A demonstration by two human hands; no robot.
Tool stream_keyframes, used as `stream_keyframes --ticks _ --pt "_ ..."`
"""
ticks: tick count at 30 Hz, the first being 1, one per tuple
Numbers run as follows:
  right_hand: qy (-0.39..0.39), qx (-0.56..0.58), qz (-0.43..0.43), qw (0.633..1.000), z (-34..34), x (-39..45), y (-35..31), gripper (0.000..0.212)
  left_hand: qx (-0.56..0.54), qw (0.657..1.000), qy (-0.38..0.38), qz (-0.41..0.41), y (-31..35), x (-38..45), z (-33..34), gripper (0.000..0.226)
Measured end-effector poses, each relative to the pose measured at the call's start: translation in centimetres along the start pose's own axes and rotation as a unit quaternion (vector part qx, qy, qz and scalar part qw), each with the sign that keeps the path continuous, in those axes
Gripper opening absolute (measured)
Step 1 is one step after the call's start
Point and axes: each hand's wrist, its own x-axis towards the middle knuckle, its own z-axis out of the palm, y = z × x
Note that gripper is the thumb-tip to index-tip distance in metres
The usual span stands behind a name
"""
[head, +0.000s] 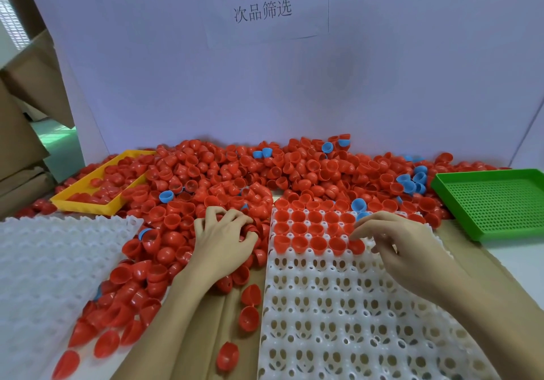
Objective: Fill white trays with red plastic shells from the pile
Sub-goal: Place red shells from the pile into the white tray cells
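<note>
White tray (338, 306) lengthwise, shells (316, 244) seemingly mouth-up

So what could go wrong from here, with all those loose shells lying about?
Blue shells lie mixed into the red pile, one right at the white tray's far edge, so a blue one could slip into a row.

The left hand digs in the pile with curled fingers; it may knock more red shells onto the cardboard.

The right hand is seating a shell at the row's end; set tilted, it may not sit properly.
</note>
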Motion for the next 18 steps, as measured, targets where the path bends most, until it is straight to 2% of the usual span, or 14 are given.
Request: stream_keyframes --ticks 8,18 --pt "-0.001 0.004 0.007 1.000 -0.1 0.0 0.0 0.050 -0.056 0.998 0.034 -0.024 0.0 0.4 0.2 0.015" --pt "0.013 0.034 0.009 0.999 -0.3 -0.2 -0.1 0.044 -0.130 0.971 0.199 0.042 0.9 -0.3 -1.4 0.026"
